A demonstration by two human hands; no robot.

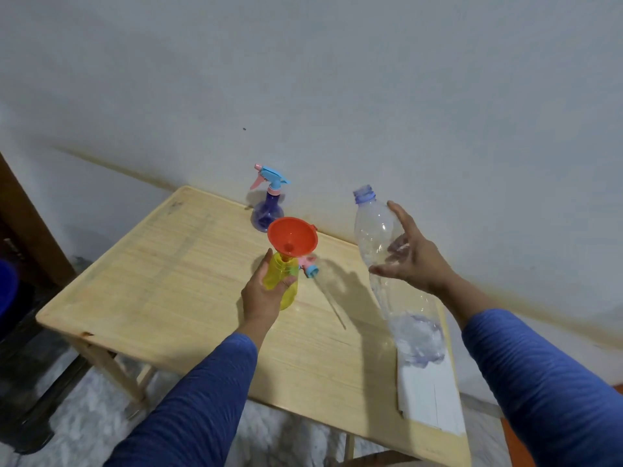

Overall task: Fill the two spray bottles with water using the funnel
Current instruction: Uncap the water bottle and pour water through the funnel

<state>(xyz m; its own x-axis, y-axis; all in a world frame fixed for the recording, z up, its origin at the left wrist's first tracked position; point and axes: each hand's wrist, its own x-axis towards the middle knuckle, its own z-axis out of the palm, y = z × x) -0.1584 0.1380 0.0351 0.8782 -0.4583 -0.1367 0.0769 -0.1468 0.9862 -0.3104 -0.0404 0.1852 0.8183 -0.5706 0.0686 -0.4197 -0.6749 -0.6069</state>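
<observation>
**Funnel seated in the yellow one, water bottle nearly spent**

Yellow spray bottle [281, 284] standing mid-worktop, orange funnel [292, 236] sitting in its neck. Left hand [261, 293] wrapped round the yellow body, holding it steady. Right hand [409, 256] gripping the clear water bottle [391, 264] around its middle, fingers spread, bottle lifted and tipped a bit with the uncapped mouth up, over the right edge of the worktop [161, 281]. Only a little water left at the bottom, so probably light, but thin plastic, likely to crumple and slip if squeezed; better held at the ribbed waist. Purple spray bottle [268, 210] at the far edge by the wall, sprayer head on. Loose sprayer head [310, 267] with its dip tube lying just beside the yellow one. White paper [428, 392] at the near right corner.
</observation>
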